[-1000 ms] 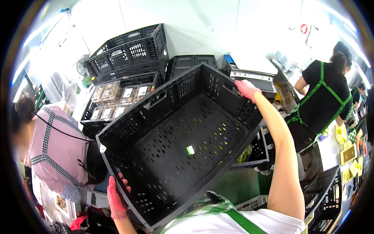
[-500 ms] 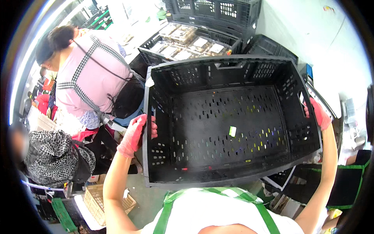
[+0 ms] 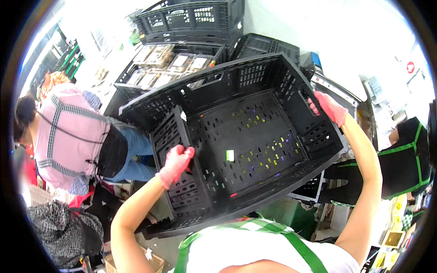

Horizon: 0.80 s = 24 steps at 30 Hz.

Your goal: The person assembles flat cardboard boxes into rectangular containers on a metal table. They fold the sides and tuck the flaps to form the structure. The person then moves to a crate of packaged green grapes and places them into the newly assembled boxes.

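Observation:
Before me I hold up a big black folding crate [image 3: 227,98] with slotted walls, its inside facing me. Its left end panel [image 3: 187,193] leans inward, loose from the outer frame. My left hand [image 3: 174,166], in a pink glove, is closed on that panel's edge, partly hiding the grip slot. The right pink-gloved hand [image 3: 331,108] grips the opposite end wall, fingers passing through its handle hole. On the crate's floor is a small green-and-white label [image 3: 230,155], along with a red bit near the front wall.
Behind stands a black crate [image 3: 122,86] of clear packs [image 3: 180,63], beside stacked black crates [image 3: 191,18]. At left are a person in pink [image 3: 75,123] and someone in spotted clothing [image 3: 59,232]. A beige basket [image 3: 157,263] sits below; a green-edged black apron [image 3: 400,159] shows at right.
The crate's left end panel has swung inward with my left hand on it. The crate is more tilted, its right end higher. My view has turned rightward.

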Motion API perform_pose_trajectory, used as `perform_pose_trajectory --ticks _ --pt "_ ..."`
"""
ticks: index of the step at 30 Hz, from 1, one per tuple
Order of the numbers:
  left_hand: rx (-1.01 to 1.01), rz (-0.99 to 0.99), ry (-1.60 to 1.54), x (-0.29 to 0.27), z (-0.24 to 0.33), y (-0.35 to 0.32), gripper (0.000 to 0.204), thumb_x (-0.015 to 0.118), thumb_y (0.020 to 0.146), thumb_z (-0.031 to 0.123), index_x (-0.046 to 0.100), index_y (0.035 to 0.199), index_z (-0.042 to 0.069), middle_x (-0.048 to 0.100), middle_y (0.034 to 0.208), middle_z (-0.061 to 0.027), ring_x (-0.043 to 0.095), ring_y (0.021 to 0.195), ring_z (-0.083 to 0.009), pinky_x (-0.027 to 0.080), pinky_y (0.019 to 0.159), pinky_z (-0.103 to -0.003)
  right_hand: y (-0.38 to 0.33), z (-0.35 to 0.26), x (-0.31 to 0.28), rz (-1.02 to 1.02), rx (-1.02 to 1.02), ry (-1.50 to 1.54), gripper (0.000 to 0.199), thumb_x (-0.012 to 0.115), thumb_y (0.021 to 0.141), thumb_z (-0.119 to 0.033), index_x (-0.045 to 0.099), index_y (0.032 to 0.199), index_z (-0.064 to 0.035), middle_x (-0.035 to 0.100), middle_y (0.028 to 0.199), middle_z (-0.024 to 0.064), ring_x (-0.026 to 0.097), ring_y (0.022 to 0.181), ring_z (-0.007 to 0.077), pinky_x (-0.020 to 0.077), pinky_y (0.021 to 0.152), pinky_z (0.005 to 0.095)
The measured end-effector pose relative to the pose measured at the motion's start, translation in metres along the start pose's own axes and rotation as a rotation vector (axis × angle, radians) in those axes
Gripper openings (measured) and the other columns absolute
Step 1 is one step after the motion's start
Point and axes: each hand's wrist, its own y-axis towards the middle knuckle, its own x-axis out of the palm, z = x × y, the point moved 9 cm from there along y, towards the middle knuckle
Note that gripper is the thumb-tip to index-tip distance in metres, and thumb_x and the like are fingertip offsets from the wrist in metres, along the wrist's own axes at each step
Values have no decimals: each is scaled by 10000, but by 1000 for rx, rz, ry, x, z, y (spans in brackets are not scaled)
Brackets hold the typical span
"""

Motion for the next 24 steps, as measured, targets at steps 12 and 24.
perform_pose_trajectory --ticks 12,24 --pt "-141 -204 161 78 -43 50 357 573 841 295 526 800 -56 582 561 -113 612 467 -231 496 451 -336 -2 -5 2 -35 -121 72 246 455 914 -287 531 888 -54 552 718 11 522 588 84 444 524 214" --pt "-140 -182 161 77 -50 56 321 592 828 242 495 825 -64 577 612 -142 581 422 -231 500 381 -351 1 -8 8 -129 12 166 387 453 907 -396 555 952 -26 589 765 38 574 629 120 501 593 265"
